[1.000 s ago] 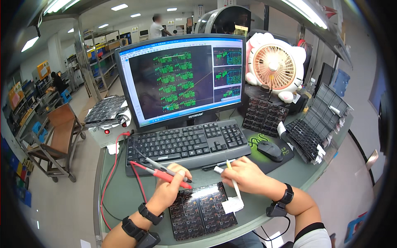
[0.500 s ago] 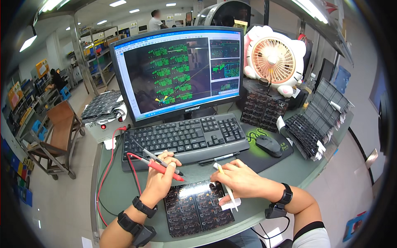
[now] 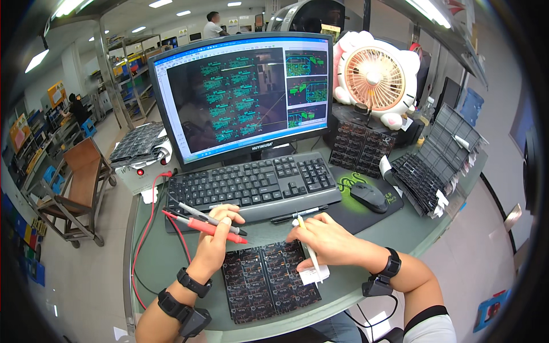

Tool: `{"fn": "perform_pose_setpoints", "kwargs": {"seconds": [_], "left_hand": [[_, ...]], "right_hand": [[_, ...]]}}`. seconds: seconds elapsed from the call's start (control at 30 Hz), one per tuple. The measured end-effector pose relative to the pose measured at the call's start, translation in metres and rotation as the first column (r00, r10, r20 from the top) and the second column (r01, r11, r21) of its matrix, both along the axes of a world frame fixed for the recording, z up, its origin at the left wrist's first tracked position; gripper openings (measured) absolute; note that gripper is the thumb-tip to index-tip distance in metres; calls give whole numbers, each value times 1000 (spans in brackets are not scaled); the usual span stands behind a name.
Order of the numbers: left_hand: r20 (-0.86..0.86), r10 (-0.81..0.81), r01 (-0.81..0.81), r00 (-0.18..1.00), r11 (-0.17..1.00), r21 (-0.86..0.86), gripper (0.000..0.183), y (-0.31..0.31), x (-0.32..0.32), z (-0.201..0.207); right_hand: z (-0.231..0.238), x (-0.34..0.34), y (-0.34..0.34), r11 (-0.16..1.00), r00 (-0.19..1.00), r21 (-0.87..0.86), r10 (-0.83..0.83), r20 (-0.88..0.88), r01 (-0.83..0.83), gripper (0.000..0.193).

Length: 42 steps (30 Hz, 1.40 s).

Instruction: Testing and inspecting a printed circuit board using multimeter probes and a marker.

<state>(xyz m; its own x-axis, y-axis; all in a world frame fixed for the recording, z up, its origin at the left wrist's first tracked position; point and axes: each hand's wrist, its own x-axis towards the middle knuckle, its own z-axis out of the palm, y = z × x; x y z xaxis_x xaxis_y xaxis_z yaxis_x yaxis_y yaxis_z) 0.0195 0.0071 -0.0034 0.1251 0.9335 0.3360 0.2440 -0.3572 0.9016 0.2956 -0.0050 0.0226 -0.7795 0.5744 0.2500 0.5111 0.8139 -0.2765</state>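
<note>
My left hand (image 3: 213,246) grips two test probes, a red probe (image 3: 201,225) and a grey-and-black probe (image 3: 197,214), their tips pointing right above the board. Below it lies a dark circuit board panel (image 3: 247,283), split by a seam into two halves of small repeated circuits. My right hand (image 3: 337,246) has a slim white pen-like tool (image 3: 313,256) between its fingers, pointing down past the panel's right edge. A white paper slip (image 3: 314,275) sticks out under that hand at the same edge; the right thumb is beside it.
Behind the hands are a black keyboard (image 3: 251,186), a pen (image 3: 297,214) and a mouse (image 3: 368,197) on its mat. A monitor (image 3: 240,97) shows circuit layouts. At right stand a fan (image 3: 374,80) and stacked dark boards (image 3: 420,177). A red cable (image 3: 137,246) crosses the desk's left side.
The layout on the monitor has turned from bright green to teal, and its side panels differ. Glare has left the board. Both hands keep hold of their tools with little movement.
</note>
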Motion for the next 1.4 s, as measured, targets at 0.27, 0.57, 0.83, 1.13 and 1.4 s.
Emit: {"fn": "perform_pose_setpoints", "kwargs": {"seconds": [0.27, 0.57, 0.83, 1.13, 1.4], "left_hand": [[95, -300, 293, 949, 953, 74, 39, -1, -2, 9], [9, -669, 658, 743, 729, -185, 41, -20, 11, 31], [-42, -574, 548, 818, 799, -246, 37, -23, 18, 16], [-109, -433, 422, 895, 900, -109, 35, -28, 2, -11], [218, -449, 491, 867, 843, -218, 52, -14, 4, 6]], "right_hand": [[-4, -1, 2, 999, 999, -42, -34, -5, 34, 57], [-14, -9, 11, 999, 984, 36, 36, -177, -30, 53], [-5, -16, 20, 997, 955, 73, -16, -296, 39, 35], [34, -84, 12, 917, 931, -382, -32, -363, -118, 35], [25, -25, 17, 765, 721, -625, -345, -601, -155, 31]]}}
